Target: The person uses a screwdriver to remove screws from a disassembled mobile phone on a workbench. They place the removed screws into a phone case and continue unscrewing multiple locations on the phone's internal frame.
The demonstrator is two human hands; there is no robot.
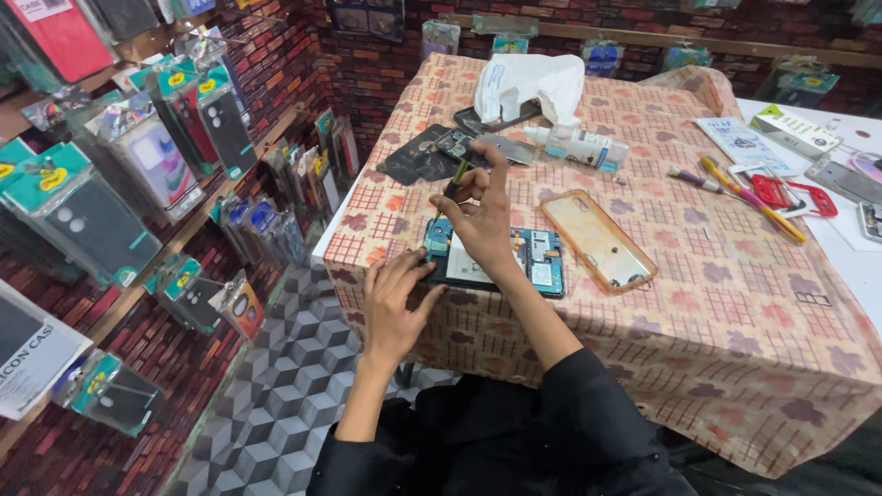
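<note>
An opened smartphone with its back removed, blue and black inner boards showing (537, 260), lies near the left front edge of a table covered in a peach checked cloth with flower prints (735, 312). The left hand (393, 308) rests at that edge with its fingers curled down onto the phone's near corner, pinning it to the cloth. The right hand (480, 213) is over the phone's upper end, fingers pinched round a thin dark screwdriver with a yellow-green handle (457, 180) that stands nearly upright, tip down toward the phone.

Just to the right of the phone lies a clear orange-rimmed phone case (597, 240), open side up. Toward the table's far edge sit dark flat phone parts (424, 152), a white squeeze bottle lying on its side (581, 145) and a crumpled white plastic bag (533, 83). Near the right edge lie a yellow-handled tool (749, 200) and red plastic pieces (790, 195).

To the left of the table, packaged phone cases on wall shelves (138, 156) run along a brick-patterned wall.
</note>
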